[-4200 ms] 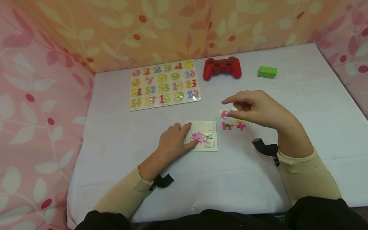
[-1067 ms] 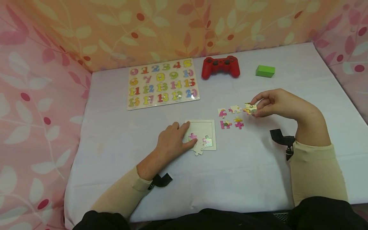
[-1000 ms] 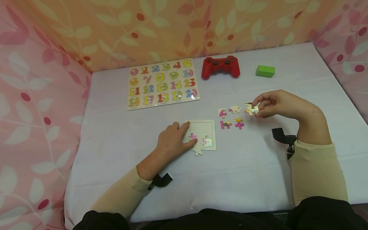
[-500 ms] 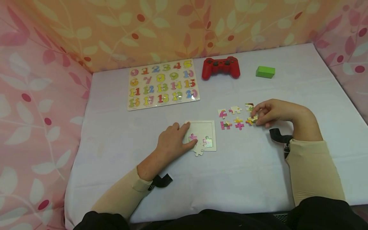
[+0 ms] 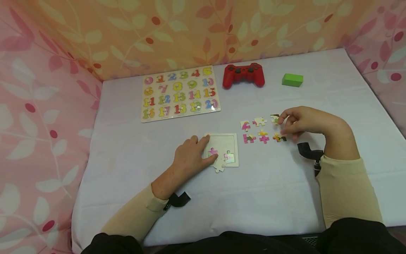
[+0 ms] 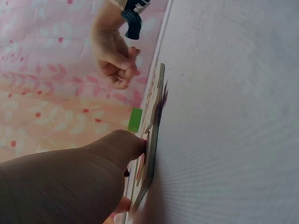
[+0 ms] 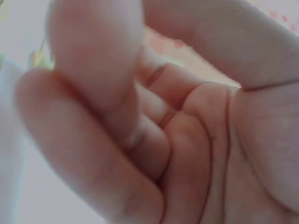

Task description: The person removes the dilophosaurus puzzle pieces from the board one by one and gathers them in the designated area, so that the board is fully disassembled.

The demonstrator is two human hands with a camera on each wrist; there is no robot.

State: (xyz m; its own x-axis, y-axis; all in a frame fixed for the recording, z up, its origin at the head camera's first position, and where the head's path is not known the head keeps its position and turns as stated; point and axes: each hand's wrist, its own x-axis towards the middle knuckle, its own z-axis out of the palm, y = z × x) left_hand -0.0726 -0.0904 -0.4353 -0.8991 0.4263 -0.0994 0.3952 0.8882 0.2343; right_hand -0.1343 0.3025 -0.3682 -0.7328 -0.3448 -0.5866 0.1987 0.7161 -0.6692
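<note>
In the head view my left hand rests on the left side of a small cream puzzle tray. Its thumb presses near a pink jigsaw piece and its index finger lies at the upper left corner. A pale green and pink jigsaw piece lies in the tray, and a plain-backed jigsaw piece overhangs the lower rim. My right hand hovers, fingers bent with nothing visible between them, beside a yellow-green jigsaw piece and a yellow-brown jigsaw piece. The right wrist view is filled by fingers and palm.
Other loose jigsaw pieces, among them a pink and yellow one, lie in two short rows right of the tray. Behind are a number puzzle board, a red game controller and a green block. Patterned cloth walls the table's back and sides.
Several pieces have left the tray since the earliest frame. My right hand carried pieces to the right end of the rows, set them down as two separate pieces, and let go. The left hand stayed put.
</note>
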